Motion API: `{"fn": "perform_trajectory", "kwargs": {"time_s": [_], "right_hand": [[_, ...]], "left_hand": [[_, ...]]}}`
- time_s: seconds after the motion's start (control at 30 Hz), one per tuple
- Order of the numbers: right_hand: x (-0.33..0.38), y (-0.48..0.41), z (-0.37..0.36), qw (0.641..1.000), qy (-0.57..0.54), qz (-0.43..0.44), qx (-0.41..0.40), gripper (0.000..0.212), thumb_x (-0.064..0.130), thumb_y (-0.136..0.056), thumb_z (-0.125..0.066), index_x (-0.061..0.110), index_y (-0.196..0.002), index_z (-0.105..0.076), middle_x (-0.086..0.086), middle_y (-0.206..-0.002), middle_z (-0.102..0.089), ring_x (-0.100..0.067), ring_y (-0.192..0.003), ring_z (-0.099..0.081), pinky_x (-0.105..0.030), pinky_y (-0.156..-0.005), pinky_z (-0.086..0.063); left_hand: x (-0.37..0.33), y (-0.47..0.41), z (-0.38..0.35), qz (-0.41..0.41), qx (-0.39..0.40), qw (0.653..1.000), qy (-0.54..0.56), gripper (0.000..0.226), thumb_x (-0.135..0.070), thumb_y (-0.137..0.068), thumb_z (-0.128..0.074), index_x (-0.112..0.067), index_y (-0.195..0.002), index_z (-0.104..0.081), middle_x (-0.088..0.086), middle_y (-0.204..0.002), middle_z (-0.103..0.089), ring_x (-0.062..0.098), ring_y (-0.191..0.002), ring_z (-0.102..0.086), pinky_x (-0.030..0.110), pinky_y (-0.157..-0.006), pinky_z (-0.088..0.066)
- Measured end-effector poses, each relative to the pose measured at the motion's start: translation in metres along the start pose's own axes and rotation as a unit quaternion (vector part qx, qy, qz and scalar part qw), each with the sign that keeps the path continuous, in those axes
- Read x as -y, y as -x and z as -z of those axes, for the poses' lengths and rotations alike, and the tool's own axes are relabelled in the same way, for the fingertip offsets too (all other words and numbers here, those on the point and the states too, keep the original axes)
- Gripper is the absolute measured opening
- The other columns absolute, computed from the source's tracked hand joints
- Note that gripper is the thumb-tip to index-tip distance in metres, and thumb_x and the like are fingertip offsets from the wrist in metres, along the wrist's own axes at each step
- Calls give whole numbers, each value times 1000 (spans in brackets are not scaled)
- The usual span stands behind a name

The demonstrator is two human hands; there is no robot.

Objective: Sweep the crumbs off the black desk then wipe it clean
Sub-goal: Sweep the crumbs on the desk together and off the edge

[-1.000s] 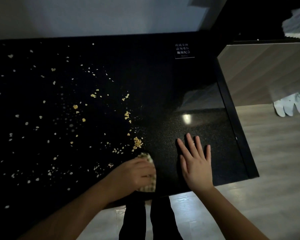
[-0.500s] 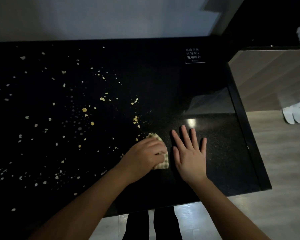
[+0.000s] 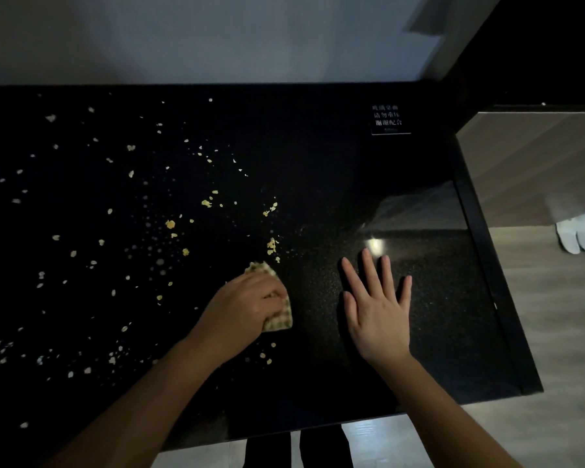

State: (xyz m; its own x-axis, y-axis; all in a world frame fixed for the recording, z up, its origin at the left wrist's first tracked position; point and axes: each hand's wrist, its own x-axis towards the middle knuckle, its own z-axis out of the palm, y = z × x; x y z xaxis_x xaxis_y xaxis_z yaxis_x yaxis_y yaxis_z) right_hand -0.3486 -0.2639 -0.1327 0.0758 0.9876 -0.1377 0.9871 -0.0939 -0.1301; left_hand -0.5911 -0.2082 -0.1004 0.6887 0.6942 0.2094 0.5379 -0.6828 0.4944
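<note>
The black desk (image 3: 318, 157) fills most of the view. Pale and yellow crumbs (image 3: 169, 224) lie scattered over its left and middle parts, with a small clump (image 3: 271, 246) just beyond my left hand. My left hand (image 3: 247, 305) grips a folded checked cloth (image 3: 281, 319) and presses it on the desk near the middle. A corner of the cloth sticks out past the fingers. My right hand (image 3: 379, 309) rests flat on the desk to the right of the cloth, fingers spread. Between the two hands lies a gap of bare desk.
A small sign with white writing (image 3: 387, 118) sits at the desk's far right. The desk's right edge (image 3: 487, 265) borders a wooden panel (image 3: 537, 163) and pale floor. White items (image 3: 580, 234) lie on the floor at right. A grey wall runs behind.
My left hand pushed the cloth away from the front edge toward the desk's middle, then left, widening the gap to my right hand. A few crumbs now lie behind the cloth.
</note>
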Motion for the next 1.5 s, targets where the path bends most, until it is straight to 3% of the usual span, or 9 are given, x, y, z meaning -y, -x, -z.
{"fn": "perform_trajectory", "kwargs": {"time_s": [0.17,0.33,0.57,0.73,0.87,1.0,1.1,1.23,1.5], "right_hand": [[4,-16,2,1000,13,10,17,54,49,-98,-17,39,-151,-12,2,-161,-4,-28,-148,4,-59,-114,0],[10,-42,3,1000,16,1,16,57,52,-98,-14,37,-152,-9,4,-161,-1,-26,-147,7,-58,-114,1],[11,-46,3,1000,16,-4,10,58,52,-98,-16,35,-152,-10,4,-161,-1,-26,-147,7,-59,-114,0],[16,-54,4,1000,9,-6,18,58,54,-96,-13,37,-151,-4,2,-160,1,-27,-147,9,-59,-113,4],[28,-75,6,1000,13,-2,25,58,55,-95,-9,38,-149,3,3,-160,7,-27,-146,13,-61,-113,5],[38,-96,7,1000,7,-12,22,58,55,-94,-7,40,-149,4,4,-160,8,-27,-146,15,-61,-113,7],[41,-106,7,1000,11,-17,14,57,53,-96,-9,39,-151,1,3,-161,6,-28,-147,13,-61,-112,8],[43,-107,8,1000,12,-20,6,57,52,-96,-10,39,-151,-2,2,-161,4,-28,-147,12,-61,-113,7],[44,-108,9,1000,13,-22,10,57,52,-97,-13,38,-152,-5,2,-161,2,-28,-147,11,-62,-114,4]], "left_hand": [[-7,-60,-3,-2,-53,999,-5,21,-12,-78,-50,-10,-73,-70,5,-91,-66,21,-88,-63,32,-71,-51],[10,-108,-15,30,-21,999,-24,8,-1,-74,-66,-8,-71,-69,4,-86,-65,23,-84,-62,34,-69,-51],[28,-74,-4,69,-11,998,-4,14,-7,-73,-57,-14,-67,-68,0,-86,-66,19,-85,-62,28,-75,-46],[31,-42,11,112,-4,994,-18,19,1,-66,-73,-17,-69,-70,-4,-86,-65,14,-85,-61,28,-83,-45],[26,-40,17,135,-15,991,0,15,-8,-73,-57,-17,-70,-69,-5,-87,-63,14,-86,-60,35,-79,-51],[32,-79,28,149,-86,985,15,35,-21,-80,-36,-13,-73,-69,1,-94,-65,20,-91,-60,34,-76,-49],[49,-116,29,154,-104,983,9,31,-16,-83,-39,-13,-76,-69,0,-96,-64,19,-94,-58,33,-79,-46],[73,-134,10,158,-55,985,-36,23,5,-79,-61,-16,-78,-71,-1,-92,-65,19,-92,-58,32,-83,-43],[55,-83,5,164,-63,984,-18,22,-10,-76,-47,-17,-70,-67,-4,-88,-63,16,-91,-58,29,-80,-39]]}}
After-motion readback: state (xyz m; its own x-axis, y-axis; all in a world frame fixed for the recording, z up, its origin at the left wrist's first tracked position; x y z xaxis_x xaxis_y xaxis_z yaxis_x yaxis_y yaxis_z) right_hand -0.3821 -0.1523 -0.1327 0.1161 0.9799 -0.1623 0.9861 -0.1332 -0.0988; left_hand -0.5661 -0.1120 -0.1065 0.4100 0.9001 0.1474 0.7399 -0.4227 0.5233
